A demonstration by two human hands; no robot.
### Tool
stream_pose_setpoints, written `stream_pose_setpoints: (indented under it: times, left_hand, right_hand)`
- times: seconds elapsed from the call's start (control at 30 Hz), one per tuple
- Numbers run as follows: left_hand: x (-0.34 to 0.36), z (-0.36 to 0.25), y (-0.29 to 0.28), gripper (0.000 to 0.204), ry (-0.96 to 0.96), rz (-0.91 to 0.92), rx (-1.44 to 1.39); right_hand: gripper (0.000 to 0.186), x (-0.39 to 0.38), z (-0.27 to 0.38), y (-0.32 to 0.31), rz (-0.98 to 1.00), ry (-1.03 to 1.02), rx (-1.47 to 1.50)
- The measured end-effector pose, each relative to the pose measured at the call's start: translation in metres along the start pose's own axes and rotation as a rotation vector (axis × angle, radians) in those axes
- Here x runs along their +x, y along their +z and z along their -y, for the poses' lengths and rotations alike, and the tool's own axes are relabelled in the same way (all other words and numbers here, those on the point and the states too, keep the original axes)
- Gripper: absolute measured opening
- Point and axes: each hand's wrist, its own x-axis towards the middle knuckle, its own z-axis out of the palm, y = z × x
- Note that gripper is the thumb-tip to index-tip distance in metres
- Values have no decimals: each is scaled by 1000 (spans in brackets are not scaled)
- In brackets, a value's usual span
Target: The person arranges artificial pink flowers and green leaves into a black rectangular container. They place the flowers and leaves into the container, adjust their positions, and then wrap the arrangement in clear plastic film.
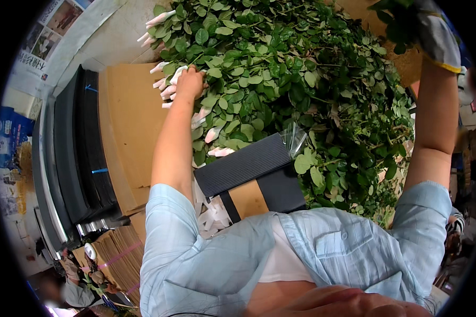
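A large heap of leafy, pale pink roses (212, 134) lies in front of me, their heads in white sleeves along its left edge. At that edge, the fingers of my left hand (191, 83) are closed round a rose (178, 74) close to its sleeved head. Off to the far right is my raised right hand (440, 41), in a grey-white glove with a yellow cuff. Dark leafy stems (399, 22) hang at this glove, apart from the heap, and appear gripped by it. Its fingertips are lost in the dark rim.
Black corrugated cardboard (243, 165) with a brown band lies between me and the heap, clear plastic film (294, 139) at its corner. Leftward are brown cardboard sheets (127, 121) and stacked black sheets (94, 153). White paper scraps (213, 215) lie below. Another person (79, 290) is at lower left.
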Motion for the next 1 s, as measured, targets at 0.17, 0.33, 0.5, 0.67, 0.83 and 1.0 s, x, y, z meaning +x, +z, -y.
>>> stream_pose_setpoints:
  times: [0.17, 0.33, 0.5, 0.67, 0.83, 1.0]
  left_hand:
    - [-22, -10, -28, 52, 51, 235, 172]
    - [-58, -39, -143, 33, 47, 93, -5]
    - [-53, 51, -120, 27, 32, 12, 63]
    - [-41, 47, -135, 29, -62, 111, -136]
    - [-69, 6, -217, 38, 58, 201, -1214]
    - [-40, -19, -200, 47, 418, 296, -1929]
  right_hand:
    - [36, -9, 5, 63, 94, -46, 50]
    - [34, -15, 10, 91, 120, -55, 68]
    - [33, -10, 51, 99, 123, -150, 93]
    - [32, -11, 105, 98, 114, -299, 118]
    - [31, -9, 199, 131, 149, -573, 184]
    - [29, -7, 251, 168, 217, -659, 39]
